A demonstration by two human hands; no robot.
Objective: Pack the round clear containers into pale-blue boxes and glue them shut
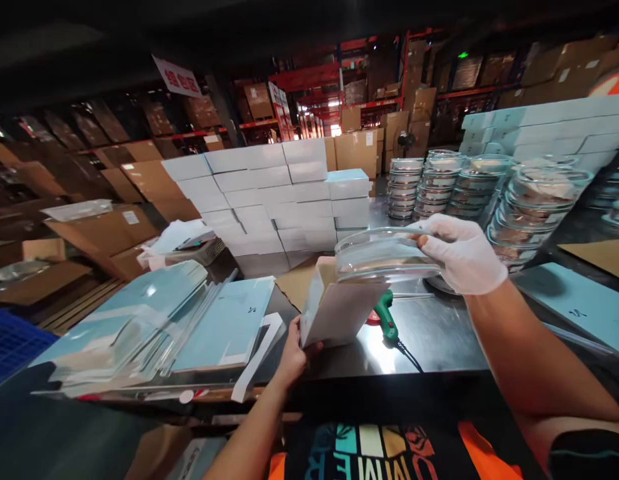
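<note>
My bare left hand (293,353) grips the lower left edge of a small box (342,312), pale outside, with its upper end open and a flap standing up. In a white glove, my right hand (462,257) is closed on the rim of a clear round dish (389,257). The dish is tilted above the box, its left part over the open end. Whether it touches the box's inside, I cannot tell. Behind the box, a green corded tool (386,317), like a glue gun, lies on the metal table (434,347).
Flat light-blue box blanks (222,320) lie at left, with a paper strip (259,357) at the table edge. White boxes (269,193) are stacked behind. Several stacks of round clear dishes (532,207) stand at right, beside another blue blank (579,307). Shelves with cartons fill the background.
</note>
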